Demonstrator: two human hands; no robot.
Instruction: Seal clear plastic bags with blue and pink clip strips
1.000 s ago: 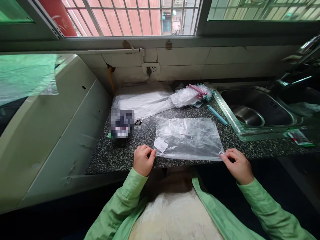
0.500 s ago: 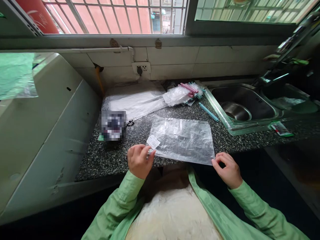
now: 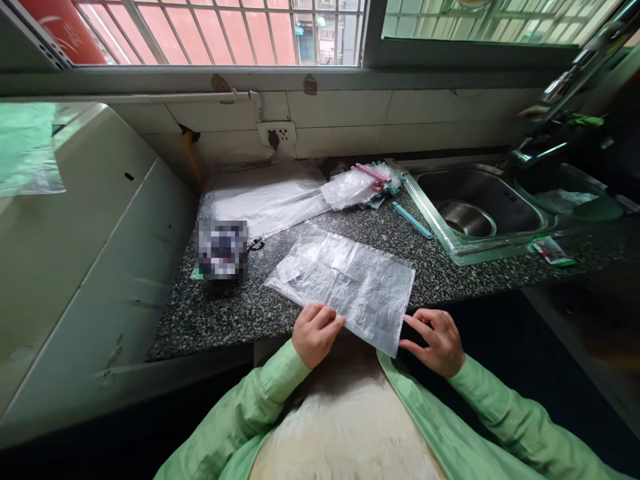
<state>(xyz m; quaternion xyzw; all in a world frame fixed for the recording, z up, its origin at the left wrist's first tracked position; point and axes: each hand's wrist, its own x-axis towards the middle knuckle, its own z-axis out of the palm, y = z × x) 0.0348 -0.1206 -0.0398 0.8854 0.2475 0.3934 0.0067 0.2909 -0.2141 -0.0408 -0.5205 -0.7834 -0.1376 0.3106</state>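
A clear plastic bag (image 3: 357, 280) lies turned at an angle on the counter, its near right corner jutting past the front edge. A small white label (image 3: 289, 269) shows at its left end. My left hand (image 3: 317, 333) is closed, pinching the bag's near edge around the middle. At the bag's right edge is my right hand (image 3: 435, 340), thumb and forefinger apart, the fingertips at or touching the film. The right hand holds nothing that I can make out.
Flat plastic sheets (image 3: 265, 197) lie at the back of the speckled counter (image 3: 225, 320). Beside them are smaller bags with pink and blue sealing clips (image 3: 370, 177), and a loose blue clip (image 3: 413, 220). A blurred-out object (image 3: 221, 249) stands left; a sink (image 3: 475, 180) is right.
The bag has turned clockwise, its right corner now nearer me. My left hand has moved right along the near edge. My right hand has opened from a pinch on the corner.
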